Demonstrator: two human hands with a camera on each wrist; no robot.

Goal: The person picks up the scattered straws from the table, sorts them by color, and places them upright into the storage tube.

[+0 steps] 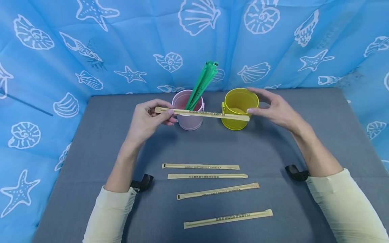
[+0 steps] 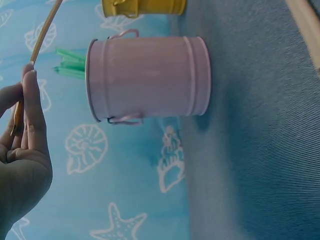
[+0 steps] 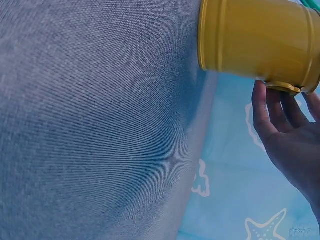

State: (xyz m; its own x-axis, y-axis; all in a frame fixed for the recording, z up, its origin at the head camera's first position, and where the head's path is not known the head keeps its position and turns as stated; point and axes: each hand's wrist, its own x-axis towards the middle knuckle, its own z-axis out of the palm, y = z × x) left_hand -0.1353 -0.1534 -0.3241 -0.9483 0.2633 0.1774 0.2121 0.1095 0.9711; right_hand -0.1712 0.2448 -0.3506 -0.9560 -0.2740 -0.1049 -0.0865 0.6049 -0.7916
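Note:
My left hand (image 1: pixel 149 118) pinches one end of a cream paper-wrapped straw (image 1: pixel 209 113) with dark printing. It is held nearly level, its length passing in front of the pink bucket (image 1: pixel 189 123) and overlapping the yellow bucket (image 1: pixel 235 124) in the head view. Green wrapped straws (image 1: pixel 202 84) lean upright in the pink bucket. At the yellow bucket's right side, my right hand (image 1: pixel 278 108) holds the rim between thumb and fingers. In the right wrist view its fingertips (image 3: pixel 260 92) lie against the wall beside the small side handle (image 3: pixel 283 88).
Several more cream wrapped straws, among them one near the front (image 1: pixel 228 219) and one farther back (image 1: pixel 200 166), lie roughly crosswise on the grey cloth-covered table (image 1: pixel 100 152). A blue shell-patterned curtain (image 1: pixel 136 44) stands right behind the buckets and along both sides.

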